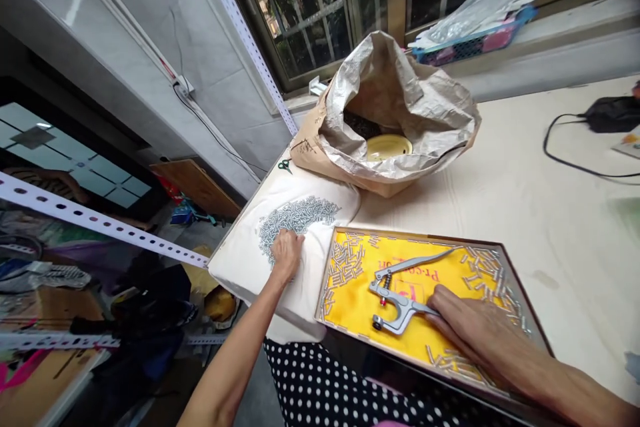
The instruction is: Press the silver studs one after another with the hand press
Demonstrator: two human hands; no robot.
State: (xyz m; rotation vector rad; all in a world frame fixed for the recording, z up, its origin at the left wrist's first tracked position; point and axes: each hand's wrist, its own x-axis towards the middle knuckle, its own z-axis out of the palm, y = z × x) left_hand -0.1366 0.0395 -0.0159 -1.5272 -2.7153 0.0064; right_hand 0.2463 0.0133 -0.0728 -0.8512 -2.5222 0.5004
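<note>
Work surface, seen from above. Left hand (286,255): reaches out to the white cloth (240,270) at the table (550,213) corner, fingers bent down with tips in the near edge of a heap of small metal pins (300,215); whether anything is pinched between them cannot be told. Right hand (467,323): lies inside the shallow tray (415,235) with the yellow lining, fingers loose and nearly straight over the end of the lower handle of the metal pliers (397,290), touching it but not wrapped round it. Pliers: flat on the lining, long axis running across the tray, head toward the left hand, upper handle splayed up and to the right. The heap sits to the left of the tray and beyond it, so the left hand is much the nearer. More pins (345,260) are scattered in the tray's corners. Behind: open paper sack (425,107) with a yellow bowl (389,145) inside, small scissors (285,165), black cable (565,160).
</note>
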